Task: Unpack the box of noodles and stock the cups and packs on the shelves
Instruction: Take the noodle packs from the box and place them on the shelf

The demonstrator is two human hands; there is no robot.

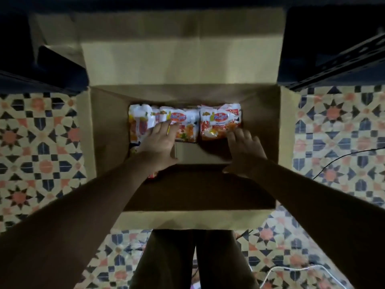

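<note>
My left hand (160, 140) flat on middle noodle pack (183, 126) in box (104, 130); right hand (245, 147) spread, touching rightmost pack (220, 122). Risk: slippery wrappers slide, packs drop back.

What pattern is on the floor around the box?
A geometric star tile pattern in cream, navy and orange-pink, seen in the head view.

An open cardboard box (100, 130) stands on a patterned tile floor (37, 142), flaps folded outward. Against the box's far wall lie three noodle packs in a row: left pack (138, 122), middle pack (185, 126), right pack (218, 124). The left hand (158, 142) rests with straight fingers on the middle pack's near-left edge. The right hand (243, 149) touches the right pack's near edge, fingers slightly bent. Between the hands, near the box's centre, sits a cardboard insert (200, 153).
</note>
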